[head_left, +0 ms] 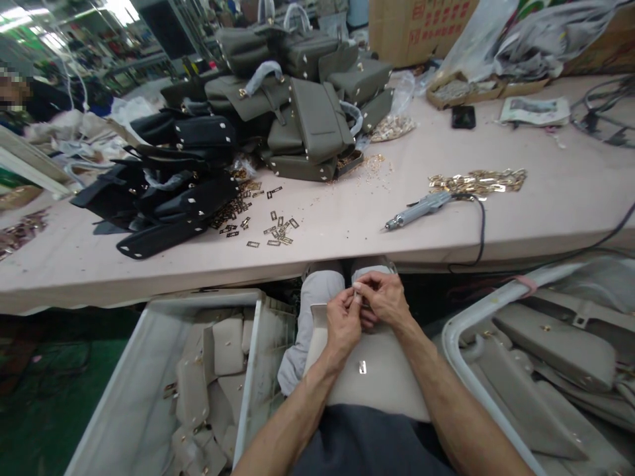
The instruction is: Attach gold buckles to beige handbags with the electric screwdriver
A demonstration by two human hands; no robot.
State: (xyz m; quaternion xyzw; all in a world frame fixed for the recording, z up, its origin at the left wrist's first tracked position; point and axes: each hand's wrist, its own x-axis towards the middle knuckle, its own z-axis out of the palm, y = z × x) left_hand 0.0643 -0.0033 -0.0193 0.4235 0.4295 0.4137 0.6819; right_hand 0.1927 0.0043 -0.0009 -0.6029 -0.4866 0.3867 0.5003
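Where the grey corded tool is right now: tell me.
In the head view's right half, the grey corded tool lies on the table toward its front edge, just in front and left of the gold-coloured metal pieces.

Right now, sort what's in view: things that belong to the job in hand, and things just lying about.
Likely part of the job:
beige panel, with the left hand and right hand over it
metal plate on it
beige pieces in the left bin
corded tool, probably

Apparently just lying about:
flat black item
printed packet
cardboard box
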